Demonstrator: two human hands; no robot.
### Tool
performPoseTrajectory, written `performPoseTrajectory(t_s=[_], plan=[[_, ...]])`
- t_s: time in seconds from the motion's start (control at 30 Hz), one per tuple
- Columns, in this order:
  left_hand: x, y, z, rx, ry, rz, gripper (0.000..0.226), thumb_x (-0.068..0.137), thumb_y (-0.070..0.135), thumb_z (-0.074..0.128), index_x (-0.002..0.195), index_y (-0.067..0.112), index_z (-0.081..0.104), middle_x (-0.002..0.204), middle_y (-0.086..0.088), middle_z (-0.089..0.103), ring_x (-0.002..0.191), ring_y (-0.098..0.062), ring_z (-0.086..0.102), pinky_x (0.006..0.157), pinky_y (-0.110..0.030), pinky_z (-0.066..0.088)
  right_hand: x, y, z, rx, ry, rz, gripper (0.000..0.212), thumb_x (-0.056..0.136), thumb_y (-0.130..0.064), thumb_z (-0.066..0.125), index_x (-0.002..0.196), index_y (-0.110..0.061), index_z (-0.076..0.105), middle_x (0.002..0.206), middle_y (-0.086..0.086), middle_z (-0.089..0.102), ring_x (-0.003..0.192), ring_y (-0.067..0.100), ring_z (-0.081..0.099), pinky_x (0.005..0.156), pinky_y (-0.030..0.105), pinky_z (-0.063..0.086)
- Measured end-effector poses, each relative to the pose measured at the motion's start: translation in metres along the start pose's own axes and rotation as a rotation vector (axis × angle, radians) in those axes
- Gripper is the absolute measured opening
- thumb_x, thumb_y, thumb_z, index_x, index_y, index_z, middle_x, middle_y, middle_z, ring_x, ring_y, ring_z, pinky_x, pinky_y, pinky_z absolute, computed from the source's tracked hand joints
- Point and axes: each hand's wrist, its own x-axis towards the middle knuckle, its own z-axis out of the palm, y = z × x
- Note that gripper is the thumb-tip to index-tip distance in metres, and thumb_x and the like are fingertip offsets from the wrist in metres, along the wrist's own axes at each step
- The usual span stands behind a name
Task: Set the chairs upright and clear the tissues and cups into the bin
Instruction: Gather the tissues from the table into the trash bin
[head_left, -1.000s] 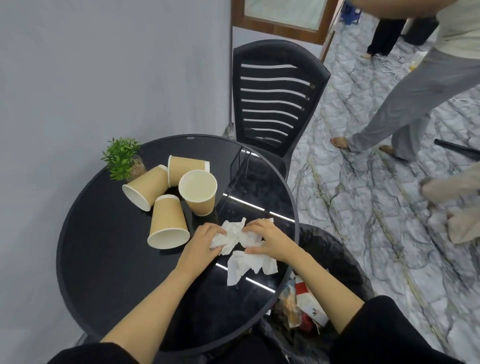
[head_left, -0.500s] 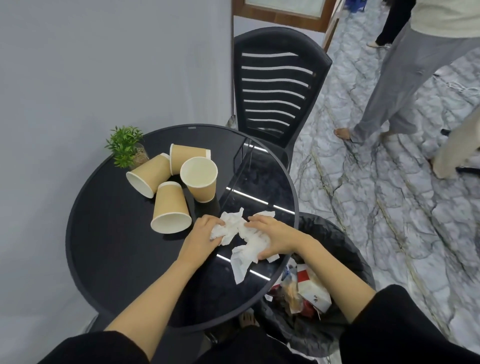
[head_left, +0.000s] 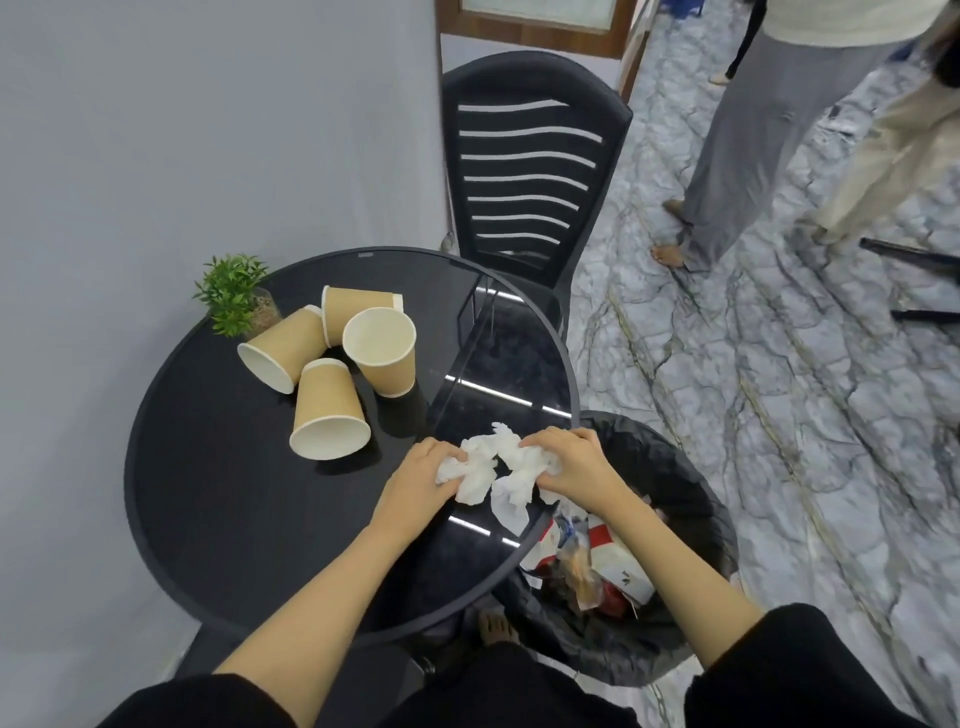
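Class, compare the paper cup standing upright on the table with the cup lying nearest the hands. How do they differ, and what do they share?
The upright cup stands on its base, mouth up; the nearest cup lies on its side, mouth toward the camera. The upright cup sits nearer the chair; the nearest cup sits nearer the left hand. Both are tan paper cups, white inside, and look empty.

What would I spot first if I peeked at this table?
Two hands, the left hand and the right hand, bunching white tissues at the round black table's near edge. Behind them sit four brown paper cups, three tipped over. A black bin waits to the right.
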Motion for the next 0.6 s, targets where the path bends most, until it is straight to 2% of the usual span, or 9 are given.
performPoseTrajectory(t_s=[0.1, 0.23, 0.33, 0.47, 0.53, 0.6], plan=[[0.002, 0.022, 0.019, -0.018, -0.049, 0.025, 0.021, 0.087, 0.018, 0.057, 0.107, 0.018, 0.061, 0.109, -0.001, 0.055, 0.103, -0.015, 0.052, 0.086, -0.029, 0.044, -0.025, 0.014, -0.009, 0.2, 0.063, 0.133, 0.031, 0.08, -0.016, 0.065, 0.11, -0.019, 0.062, 0.109, -0.003, 0.063, 0.102, 0.011, 0.056, 0.098, 0.028, 0.04], [0.009, 0.059, 0.052, 0.014, -0.117, 0.104, 0.021, 0.087, 0.019, 0.056, 0.108, 0.017, 0.06, 0.109, -0.002, 0.054, 0.104, -0.016, 0.05, 0.086, -0.036, 0.048, -0.062, 0.045, -0.015, 0.203, 0.17, 0.325, 0.032, 0.078, -0.006, 0.062, 0.109, -0.016, 0.06, 0.108, 0.001, 0.062, 0.101, 0.015, 0.057, 0.088, 0.034, 0.048], [0.015, 0.087, 0.076, 0.052, -0.174, 0.164, 0.024, 0.087, 0.017, 0.054, 0.11, 0.016, 0.059, 0.112, -0.004, 0.052, 0.104, -0.018, 0.05, 0.083, -0.037, 0.051, -0.082, 0.066, -0.016, 0.165, 0.229, 0.445, 0.031, 0.076, -0.008, 0.063, 0.107, -0.015, 0.06, 0.106, 0.003, 0.062, 0.096, 0.019, 0.059, 0.08, 0.037, 0.05], [0.027, 0.113, 0.108, 0.144, -0.252, 0.279, 0.028, 0.087, 0.015, 0.055, 0.115, 0.016, 0.055, 0.117, -0.002, 0.049, 0.108, -0.017, 0.049, 0.08, -0.032, 0.05, -0.096, 0.086, -0.021, 0.164, 0.266, 0.535, 0.027, 0.077, -0.013, 0.063, 0.104, -0.013, 0.06, 0.101, 0.002, 0.06, 0.089, 0.018, 0.055, 0.074, 0.034, 0.045], [0.036, 0.119, 0.123, 0.173, -0.278, 0.302, 0.031, 0.088, 0.015, 0.054, 0.119, 0.017, 0.053, 0.119, -0.002, 0.049, 0.113, -0.017, 0.046, 0.083, -0.03, 0.049, -0.098, 0.096, -0.022, 0.173, 0.282, 0.576, 0.024, 0.076, -0.014, 0.063, 0.101, -0.012, 0.06, 0.098, 0.003, 0.058, 0.087, 0.019, 0.055, 0.072, 0.033, 0.044], [0.045, 0.12, 0.134, 0.184, -0.336, 0.301, 0.04, 0.088, 0.017, 0.055, 0.127, 0.018, 0.048, 0.127, -0.002, 0.047, 0.121, -0.017, 0.042, 0.092, -0.029, 0.045, -0.097, 0.107, -0.024, 0.178, 0.254, 0.617, 0.031, 0.077, -0.015, 0.063, 0.107, -0.012, 0.058, 0.103, 0.003, 0.056, 0.092, 0.021, 0.054, 0.077, 0.034, 0.043]])
